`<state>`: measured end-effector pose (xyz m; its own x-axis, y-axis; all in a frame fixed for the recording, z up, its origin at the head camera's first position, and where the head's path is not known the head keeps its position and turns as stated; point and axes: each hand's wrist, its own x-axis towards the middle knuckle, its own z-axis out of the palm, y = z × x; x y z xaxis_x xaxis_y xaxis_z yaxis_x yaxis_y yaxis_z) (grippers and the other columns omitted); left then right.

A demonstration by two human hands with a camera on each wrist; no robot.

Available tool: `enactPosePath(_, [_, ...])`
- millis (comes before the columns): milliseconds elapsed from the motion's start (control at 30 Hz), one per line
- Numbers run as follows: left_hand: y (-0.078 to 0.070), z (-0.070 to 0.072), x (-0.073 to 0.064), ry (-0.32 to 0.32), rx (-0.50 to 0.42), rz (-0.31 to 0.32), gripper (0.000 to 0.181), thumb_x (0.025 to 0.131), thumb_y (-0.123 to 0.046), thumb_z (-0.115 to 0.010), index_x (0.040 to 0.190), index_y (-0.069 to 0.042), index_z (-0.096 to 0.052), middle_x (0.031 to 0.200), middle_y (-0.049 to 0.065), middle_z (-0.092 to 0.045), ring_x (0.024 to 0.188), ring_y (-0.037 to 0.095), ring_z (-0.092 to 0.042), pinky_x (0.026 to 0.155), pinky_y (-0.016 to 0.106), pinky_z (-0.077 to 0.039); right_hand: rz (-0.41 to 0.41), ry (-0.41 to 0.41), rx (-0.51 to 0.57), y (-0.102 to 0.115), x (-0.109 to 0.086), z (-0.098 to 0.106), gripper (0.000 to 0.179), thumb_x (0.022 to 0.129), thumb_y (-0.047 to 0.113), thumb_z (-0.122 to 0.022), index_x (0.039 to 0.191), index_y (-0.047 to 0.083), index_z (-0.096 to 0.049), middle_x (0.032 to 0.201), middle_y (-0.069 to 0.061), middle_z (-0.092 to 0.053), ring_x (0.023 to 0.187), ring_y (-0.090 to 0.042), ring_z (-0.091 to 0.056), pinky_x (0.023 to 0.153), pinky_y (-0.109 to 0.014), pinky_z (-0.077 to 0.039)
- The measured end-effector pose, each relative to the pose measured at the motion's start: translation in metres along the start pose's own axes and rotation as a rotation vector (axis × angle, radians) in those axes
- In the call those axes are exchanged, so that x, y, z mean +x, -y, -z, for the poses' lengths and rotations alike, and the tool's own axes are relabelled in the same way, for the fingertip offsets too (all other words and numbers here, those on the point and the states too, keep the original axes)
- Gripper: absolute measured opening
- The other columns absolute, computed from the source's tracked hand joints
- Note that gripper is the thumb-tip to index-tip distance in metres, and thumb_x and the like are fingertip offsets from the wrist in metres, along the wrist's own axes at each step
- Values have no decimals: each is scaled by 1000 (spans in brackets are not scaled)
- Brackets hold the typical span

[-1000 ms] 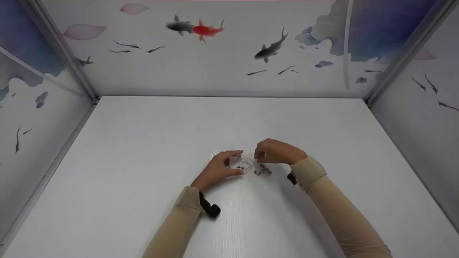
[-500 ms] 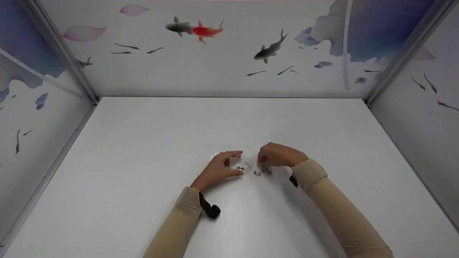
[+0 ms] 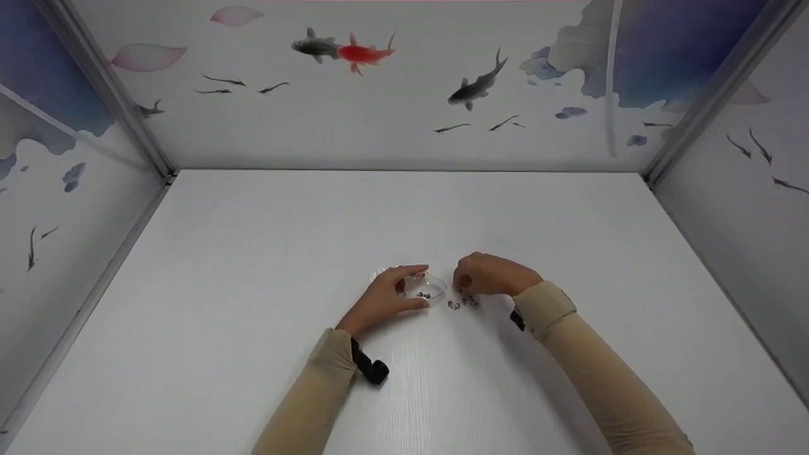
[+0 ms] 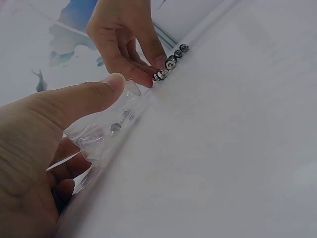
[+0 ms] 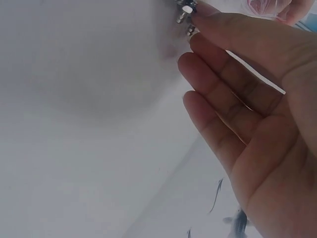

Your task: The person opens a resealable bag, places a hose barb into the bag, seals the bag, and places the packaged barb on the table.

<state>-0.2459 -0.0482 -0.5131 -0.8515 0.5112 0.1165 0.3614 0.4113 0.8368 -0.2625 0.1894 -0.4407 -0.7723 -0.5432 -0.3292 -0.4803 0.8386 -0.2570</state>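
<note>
My left hand (image 3: 385,292) holds a clear plastic bag (image 4: 94,141) low on the table, thumb on one side and fingers on the other. Its mouth faces right, and a few small metal pieces (image 3: 423,296) show inside. To the right of the bag, my right hand (image 3: 490,273) reaches down to a small pile of shiny metal bolts (image 3: 473,302). In the left wrist view, its thumb and index finger close around a small bolt (image 4: 161,74) at the pile's near end. The right wrist view shows its other fingers (image 5: 208,111) held loosely bent.
Two loose bolts (image 3: 453,305) lie between the bag and the pile. The white tabletop (image 3: 253,221) is enclosed by panels printed with fish (image 3: 477,88) and petals. A black wrist camera (image 3: 376,371) sits at the left cuff.
My right hand has moved from beside the bag's mouth slightly right and down onto the pile, covering part of it. My left hand and the bag have stayed in place.
</note>
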Motion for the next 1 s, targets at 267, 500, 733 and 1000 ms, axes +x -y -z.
enactPosePath(267, [0, 0, -1, 4, -47, 21, 65, 80, -34, -79, 138, -22, -53, 136, -4, -56, 111, 15, -50, 97, 35, -40, 37, -26, 11, 1, -2, 0, 13, 88, 5, -66, 96, 10, -74, 92, -1, -68, 84, -15, -56, 80, -34, -51])
enactPosePath(500, [0, -1, 0, 2, -59, 4, 65, 80, -30, -79, 138, -17, -53, 136, -2, -56, 110, 17, -51, 97, 37, -39, 15, -18, 16, 1, -1, -1, 9, 88, 9, -68, 95, 10, -73, 91, -2, -67, 82, -14, -55, 79, -33, -51])
enactPosePath(733, [-1, 0, 0, 2, -38, 1, 64, 80, -29, -78, 138, -18, -53, 136, -2, -57, 111, 16, -51, 97, 36, -40, 1, -11, 17, 2, -2, 0, 8, 89, 12, -67, 96, 10, -72, 91, -2, -66, 82, -15, -54, 80, -34, -51])
enactPosePath(1000, [0, 0, 0, 5, -5, -6, 64, 80, -28, -78, 139, -18, -53, 133, -2, -59, 103, 16, -51, 91, 33, -41, 3, -21, 18, 3, -2, 1, 10, 90, 14, -66, 97, 10, -71, 93, -2, -66, 82, -15, -55, 78, -33, -51])
